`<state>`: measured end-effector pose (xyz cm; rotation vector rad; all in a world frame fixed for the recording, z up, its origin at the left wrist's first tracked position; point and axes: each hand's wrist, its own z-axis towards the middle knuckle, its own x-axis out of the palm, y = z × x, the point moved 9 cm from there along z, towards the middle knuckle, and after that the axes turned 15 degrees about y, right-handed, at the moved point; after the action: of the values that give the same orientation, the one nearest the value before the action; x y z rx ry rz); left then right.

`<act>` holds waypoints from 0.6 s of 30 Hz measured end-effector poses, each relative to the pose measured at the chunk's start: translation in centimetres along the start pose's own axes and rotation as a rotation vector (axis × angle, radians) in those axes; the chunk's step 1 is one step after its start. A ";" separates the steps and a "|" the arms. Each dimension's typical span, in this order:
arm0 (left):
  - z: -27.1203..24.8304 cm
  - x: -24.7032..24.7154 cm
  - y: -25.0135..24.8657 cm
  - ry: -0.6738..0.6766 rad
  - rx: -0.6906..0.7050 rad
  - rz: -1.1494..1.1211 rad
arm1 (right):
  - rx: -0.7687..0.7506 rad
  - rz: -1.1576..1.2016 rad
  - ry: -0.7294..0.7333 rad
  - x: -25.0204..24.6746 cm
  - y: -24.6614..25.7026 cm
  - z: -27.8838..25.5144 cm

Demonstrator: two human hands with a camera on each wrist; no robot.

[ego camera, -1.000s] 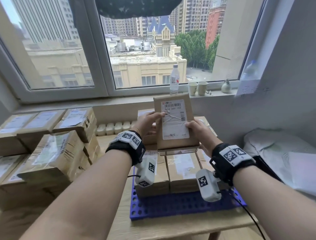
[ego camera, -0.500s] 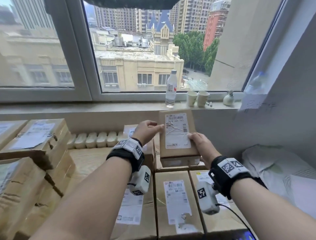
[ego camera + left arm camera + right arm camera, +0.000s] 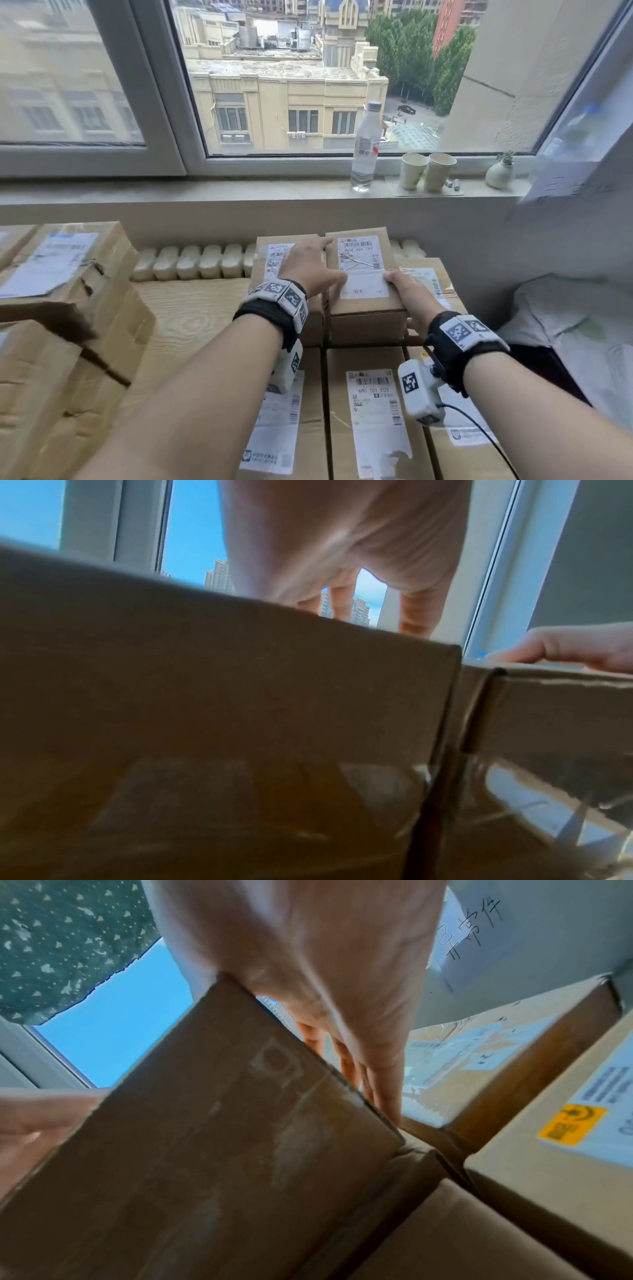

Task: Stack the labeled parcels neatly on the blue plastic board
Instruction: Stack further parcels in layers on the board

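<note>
A brown labeled parcel [image 3: 363, 270] lies flat, label up, on the back row of the parcel stack [image 3: 373, 411], beside another parcel [image 3: 270, 260]. My left hand [image 3: 310, 267] rests with straight fingers across that neighbour, its thumb touching the parcel's left edge. My right hand [image 3: 406, 291] grips the near right corner, thumb on the label, fingers down the right side. In the right wrist view those fingers [image 3: 383, 1085] run between the parcel [image 3: 222, 1137] and the box beside it. The blue board is not visible.
Loose parcels [image 3: 68, 291] are piled at the left on the wooden table [image 3: 191, 308]. On the window sill stand a water bottle [image 3: 364, 147], two paper cups [image 3: 428, 171] and a small vase [image 3: 500, 173]. White bags [image 3: 565, 325] lie at the right.
The parcel, held upright in both hands before, now lies flat on the back row. My left hand has flattened out across the neighbouring parcel.
</note>
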<state>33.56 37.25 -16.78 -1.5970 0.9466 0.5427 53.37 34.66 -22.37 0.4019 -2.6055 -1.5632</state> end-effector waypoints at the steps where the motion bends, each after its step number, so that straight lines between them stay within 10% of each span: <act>1: 0.1 0.1 0.1 0.004 0.005 0.022 | 0.015 -0.003 0.003 0.0 -0.2 0.2; 18: 0.4 1.6 -0.6 0.062 -0.020 0.148 | 0.058 -0.329 -0.067 -0.1 1.6 0.6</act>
<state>35.03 37.24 -17.77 -1.5776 1.1153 0.6094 53.05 35.91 -21.29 0.8344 -2.7501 -1.6153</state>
